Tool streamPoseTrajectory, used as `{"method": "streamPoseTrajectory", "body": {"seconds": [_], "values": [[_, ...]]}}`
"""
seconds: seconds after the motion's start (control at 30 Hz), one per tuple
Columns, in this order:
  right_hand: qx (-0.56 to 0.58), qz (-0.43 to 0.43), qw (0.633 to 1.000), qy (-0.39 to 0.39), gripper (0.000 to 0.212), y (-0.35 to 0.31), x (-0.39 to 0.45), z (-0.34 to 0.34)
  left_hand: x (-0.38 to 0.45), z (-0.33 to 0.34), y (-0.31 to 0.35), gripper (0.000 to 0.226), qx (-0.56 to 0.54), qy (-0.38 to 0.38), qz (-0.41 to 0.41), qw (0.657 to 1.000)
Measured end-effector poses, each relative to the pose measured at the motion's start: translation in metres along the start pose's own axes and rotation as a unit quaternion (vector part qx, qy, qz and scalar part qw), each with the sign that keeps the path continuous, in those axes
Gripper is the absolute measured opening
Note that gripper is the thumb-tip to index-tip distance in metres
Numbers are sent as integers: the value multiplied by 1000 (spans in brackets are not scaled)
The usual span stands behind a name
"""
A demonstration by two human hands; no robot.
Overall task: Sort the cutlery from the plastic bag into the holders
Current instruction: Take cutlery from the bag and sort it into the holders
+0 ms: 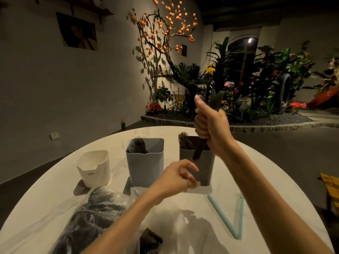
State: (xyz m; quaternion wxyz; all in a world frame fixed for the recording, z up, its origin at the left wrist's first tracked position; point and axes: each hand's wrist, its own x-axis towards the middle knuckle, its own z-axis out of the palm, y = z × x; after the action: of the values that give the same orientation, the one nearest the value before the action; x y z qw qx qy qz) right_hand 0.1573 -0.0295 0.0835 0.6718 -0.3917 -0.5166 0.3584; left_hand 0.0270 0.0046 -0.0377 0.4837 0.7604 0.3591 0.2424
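Observation:
My right hand point(211, 125) grips a bundle of dark plastic cutlery point(215, 99) upright, its lower ends hanging just over the right grey holder point(205, 167), which has dark cutlery inside. My left hand point(178, 176) hovers in front of that holder with fingers loosely curled; nothing shows in it. The middle grey holder point(145, 165) contains black forks. At the left stands a white holder point(94, 168) that looks empty. The clear plastic bag point(102, 215) with dark cutlery lies on the table's near left side.
The round white marbled table point(266, 180) carries two pale blue straws point(231, 222) forming a V at the right. A few dark pieces point(151, 239) lie by the bag's mouth near the front edge. Plants and a wall stand beyond the table.

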Motion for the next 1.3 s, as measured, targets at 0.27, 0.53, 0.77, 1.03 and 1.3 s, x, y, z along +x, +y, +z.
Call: {"method": "streamPoseTrajectory", "body": {"seconds": [0.27, 0.53, 0.77, 1.03, 1.3], "values": [[-119, 30, 990, 68, 46, 30, 69, -27, 14, -46, 26, 14, 64, 105, 24, 992], [-228, 85, 970, 12, 29, 85, 63, -18, 13, -46, 18, 10, 78, 69, -6, 995], [-298, -6, 954, 20, 33, 87, 64, -26, 1, -54, 19, 10, 78, 89, 1, 993], [-333, 18, 921, -201, 24, 70, -47, -1, -79, -78, 3, 85, 379, 102, -65, 918], [-441, 77, 804, -390, 23, 107, -134, 42, -146, -73, -26, 58, 229, 157, -52, 959]]}}
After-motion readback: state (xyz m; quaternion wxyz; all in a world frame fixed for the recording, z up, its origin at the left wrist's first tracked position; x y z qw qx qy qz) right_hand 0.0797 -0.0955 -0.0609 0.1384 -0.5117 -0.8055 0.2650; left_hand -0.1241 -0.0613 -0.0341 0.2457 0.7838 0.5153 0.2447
